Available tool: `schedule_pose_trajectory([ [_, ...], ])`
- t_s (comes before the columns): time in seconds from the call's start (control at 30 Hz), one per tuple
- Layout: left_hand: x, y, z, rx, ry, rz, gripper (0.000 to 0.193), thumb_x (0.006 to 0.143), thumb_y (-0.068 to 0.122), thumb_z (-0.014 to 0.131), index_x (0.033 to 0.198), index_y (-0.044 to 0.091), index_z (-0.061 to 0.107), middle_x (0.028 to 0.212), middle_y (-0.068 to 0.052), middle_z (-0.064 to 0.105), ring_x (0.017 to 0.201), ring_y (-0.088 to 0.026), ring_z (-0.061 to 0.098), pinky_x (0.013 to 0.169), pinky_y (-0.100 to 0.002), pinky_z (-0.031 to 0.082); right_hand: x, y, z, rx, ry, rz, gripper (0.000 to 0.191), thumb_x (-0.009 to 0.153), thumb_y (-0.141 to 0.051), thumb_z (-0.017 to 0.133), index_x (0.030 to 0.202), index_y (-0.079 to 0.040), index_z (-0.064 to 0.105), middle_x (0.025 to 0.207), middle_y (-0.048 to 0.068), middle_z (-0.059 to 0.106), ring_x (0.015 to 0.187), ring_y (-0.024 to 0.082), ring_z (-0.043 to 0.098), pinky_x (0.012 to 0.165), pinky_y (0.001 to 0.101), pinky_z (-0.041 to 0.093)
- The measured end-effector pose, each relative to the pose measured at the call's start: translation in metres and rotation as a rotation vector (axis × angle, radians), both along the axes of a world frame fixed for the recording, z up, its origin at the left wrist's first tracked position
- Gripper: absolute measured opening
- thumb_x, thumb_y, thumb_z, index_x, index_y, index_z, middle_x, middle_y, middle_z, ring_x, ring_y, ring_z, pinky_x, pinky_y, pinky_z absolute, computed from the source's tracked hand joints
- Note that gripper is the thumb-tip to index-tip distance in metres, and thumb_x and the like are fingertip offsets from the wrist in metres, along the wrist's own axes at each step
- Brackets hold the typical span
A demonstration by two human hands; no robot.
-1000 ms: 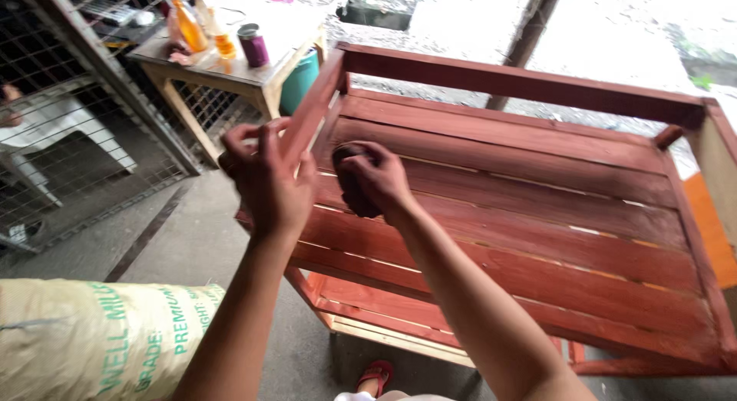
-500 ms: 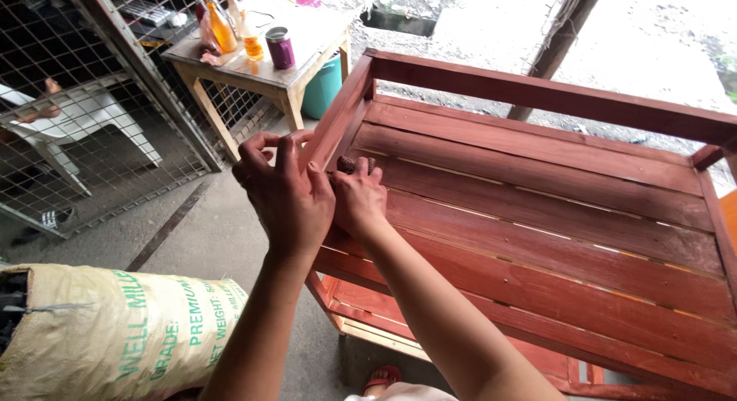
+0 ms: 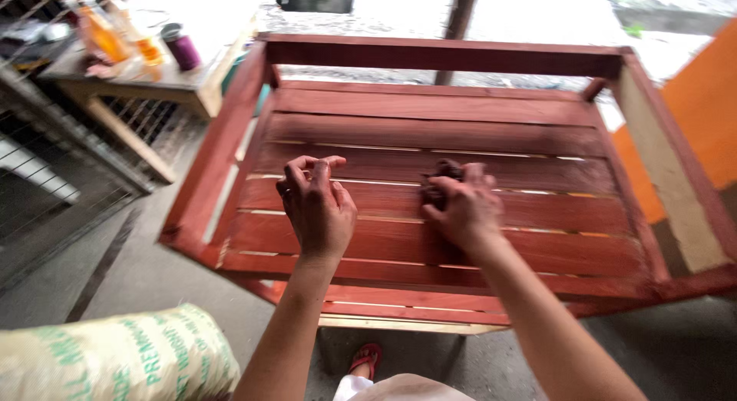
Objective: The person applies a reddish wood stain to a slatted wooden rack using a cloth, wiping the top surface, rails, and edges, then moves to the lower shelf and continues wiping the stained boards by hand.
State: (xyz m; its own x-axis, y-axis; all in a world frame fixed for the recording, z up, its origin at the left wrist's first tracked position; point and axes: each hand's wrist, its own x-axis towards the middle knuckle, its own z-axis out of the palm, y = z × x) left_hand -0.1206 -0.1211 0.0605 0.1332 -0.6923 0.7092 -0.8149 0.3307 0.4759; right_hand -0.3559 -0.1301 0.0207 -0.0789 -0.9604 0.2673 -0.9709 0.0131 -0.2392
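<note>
In the head view, the right hand [image 3: 459,209] presses a dark wad of cloth [image 3: 437,180] onto a middle slat of the red-brown slatted wooden frame [image 3: 430,132], fingers closed around it. The left hand [image 3: 316,205] hovers empty over the slats toward the frame's left rail, fingers loosely curled, apart from the right. A pale sack with green lettering [image 3: 115,355] lies below the frame's near left corner. On the small table [image 3: 165,78] beyond the far left corner stand orange bottles [image 3: 107,36] and a dark purple cup [image 3: 183,48].

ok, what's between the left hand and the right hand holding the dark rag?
Head view: only bare red-stained slats of the wooden frame lie between the left hand and the right hand with the dark rag; nothing else sits there.
</note>
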Motion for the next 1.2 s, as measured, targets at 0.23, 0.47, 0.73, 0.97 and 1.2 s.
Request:
schedule_pose_trajectory([
  [0.23,-0.064,-0.004,-0.022,0.239,-0.027,-0.159,0.036,0.081,0.004,0.066,0.113,0.020,0.069,0.129,-0.007,0.051,0.126,-0.033,0.047,0.096,-0.050,0.043,-0.165,0.047,-0.009,-0.111,0.095,-0.243,0.053,0.071,-0.044,0.085,0.123,-0.035,0.075,0.133,0.016,0.051,0.123,0.043,0.051,0.100,0.0537,0.052],
  [0.47,-0.078,0.001,-0.034,0.271,-0.055,-0.212,0.037,0.080,0.006,0.068,0.113,0.023,0.070,0.128,-0.007,0.052,0.123,-0.031,0.049,0.096,-0.048,0.045,-0.199,0.058,-0.014,0.006,0.000,-0.422,0.055,0.075,-0.043,0.083,0.128,-0.035,0.072,0.143,0.016,0.046,0.124,0.046,0.048,0.097,0.0554,0.051],
  [0.73,-0.043,-0.015,-0.018,0.203,-0.081,-0.209,0.035,0.082,0.005,0.070,0.114,0.020,0.072,0.123,-0.009,0.053,0.114,-0.029,0.051,0.099,-0.044,0.042,-0.196,0.054,0.032,-0.102,0.118,-0.347,0.057,0.072,-0.032,0.086,0.128,-0.033,0.072,0.140,0.015,0.050,0.129,0.046,0.046,0.095,0.0620,0.050],
  [0.97,-0.052,-0.012,-0.012,0.171,-0.047,-0.288,0.034,0.083,0.004,0.069,0.114,0.017,0.072,0.125,-0.011,0.054,0.117,-0.031,0.049,0.102,-0.044,0.040,-0.223,0.053,0.023,-0.078,0.309,-0.318,0.036,0.075,-0.025,0.085,0.110,-0.031,0.078,0.137,0.005,0.064,0.128,0.039,0.053,0.108,0.0564,0.044],
  [1.2,-0.048,-0.029,-0.025,0.224,-0.031,-0.328,0.035,0.082,0.008,0.072,0.115,0.017,0.072,0.125,-0.011,0.054,0.116,-0.027,0.050,0.101,-0.041,0.041,-0.215,0.048,-0.039,-0.272,0.377,-0.495,0.034,0.083,-0.012,0.075,0.111,-0.028,0.079,0.142,0.011,0.064,0.124,0.043,0.055,0.099,0.0559,0.049],
])
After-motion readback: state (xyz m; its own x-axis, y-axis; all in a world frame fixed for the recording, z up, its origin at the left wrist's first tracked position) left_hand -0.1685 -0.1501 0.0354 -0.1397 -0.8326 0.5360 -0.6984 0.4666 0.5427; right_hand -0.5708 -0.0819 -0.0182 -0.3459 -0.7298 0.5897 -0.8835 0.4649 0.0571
